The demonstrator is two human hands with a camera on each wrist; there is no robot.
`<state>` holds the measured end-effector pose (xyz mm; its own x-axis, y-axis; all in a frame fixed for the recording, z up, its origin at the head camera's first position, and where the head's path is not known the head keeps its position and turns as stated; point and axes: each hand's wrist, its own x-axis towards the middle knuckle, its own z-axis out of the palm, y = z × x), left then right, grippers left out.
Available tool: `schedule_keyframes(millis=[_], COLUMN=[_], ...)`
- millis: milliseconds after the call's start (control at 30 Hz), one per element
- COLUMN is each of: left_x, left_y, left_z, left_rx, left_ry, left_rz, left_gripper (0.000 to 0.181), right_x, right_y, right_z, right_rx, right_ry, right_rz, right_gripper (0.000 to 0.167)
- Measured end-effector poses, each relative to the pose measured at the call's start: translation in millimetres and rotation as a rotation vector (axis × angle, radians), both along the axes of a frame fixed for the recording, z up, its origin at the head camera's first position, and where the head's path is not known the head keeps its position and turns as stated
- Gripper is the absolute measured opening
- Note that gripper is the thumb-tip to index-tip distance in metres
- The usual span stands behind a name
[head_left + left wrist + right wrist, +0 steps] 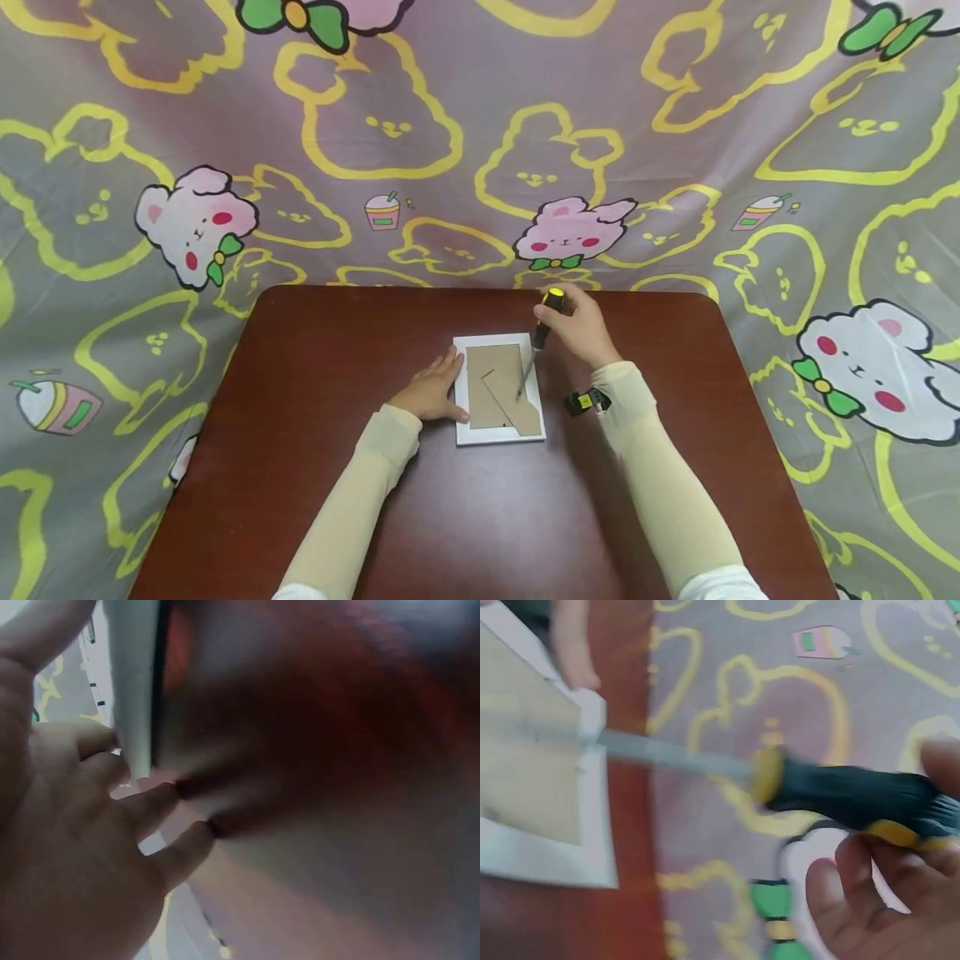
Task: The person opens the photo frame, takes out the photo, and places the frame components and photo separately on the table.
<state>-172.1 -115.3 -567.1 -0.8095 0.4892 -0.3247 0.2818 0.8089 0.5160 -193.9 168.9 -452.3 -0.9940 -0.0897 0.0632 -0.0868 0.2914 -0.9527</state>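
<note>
A white picture frame [483,436] lies face down on the table, its brown backing board [487,358] and slanted stand flap [517,412] facing up. My left hand [429,390] touches the frame's left side, fingers spread along the edge and thumb near the lower left corner. In the left wrist view the fingers [187,851] look extended beside the frame's edge. My right hand [588,329] holds a screwdriver [840,796] by its black and yellow handle. The metal shaft slants down over the frame's right part; whether its tip touches the board I cannot tell.
The dark red-brown table [315,375] has rounded far corners. A cartoon-patterned cloth [450,100] hangs behind it and along both sides. A small black and yellow device [587,402] is beside my right wrist.
</note>
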Motion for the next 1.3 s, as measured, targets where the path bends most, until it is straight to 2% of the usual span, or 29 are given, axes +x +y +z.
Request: schedule_keyframes(millis=[100,167,267,333,500,700,867,1067,1200,1300], left_x=[-2.1,-2.7,-3.2,-2.8,-1.3,1.3,1.6,4.5,5.0,4.7], left_y=[-3.8,-3.6,-1.3,-0.3,-0.2,1.7,2.7,5.6,8.6,9.0], left_z=[2.2,2.0,-0.2,-0.5,-0.3,0.4,2.2,2.7,6.5,8.8], left_rx=[-0.065,-0.065,-0.058,-0.042,-0.047,-0.037,-0.041,-0.061,-0.039,-0.065], left_ry=[0.013,0.003,-0.022,-0.026,-0.015,-0.026,-0.033,-0.014,-0.014,-0.008], left_rz=[-0.001,-0.019,-0.038,-0.026,-0.002,-0.009,0.000,0.004,0.001,0.003], left_gripper=[0.122,0.124,0.126,0.127,0.127,0.126,0.125,0.124,0.121,0.120], right_x=[2.6,4.8,5.1,2.5,-3.3,-4.8,-11.4,-25.2,-33.8,-40.1], right_y=[-12,-18,-23,-26,-36,-45,-51,-54,-57,-62], right_z=[-19.2,-28.0,-36.9,-42.2,-52.0,-60.8,-64.4,-77.4,-85.2,-93.0], right_rx=[-0.304,-0.478,-0.585,-0.590,-0.508,-0.421,-0.375,-0.396,-0.418,-0.474], right_ry=[-0.021,-0.073,-0.145,-0.174,-0.181,-0.213,-0.221,-0.300,-0.364,-0.419], right_rz=[-0.001,-0.003,-0.014,-0.003,0.034,0.039,0.056,0.076,0.109,0.126], right_gripper=[0.030,0.029,0.034,0.037,0.038,0.036,0.036,0.035,0.035,0.038])
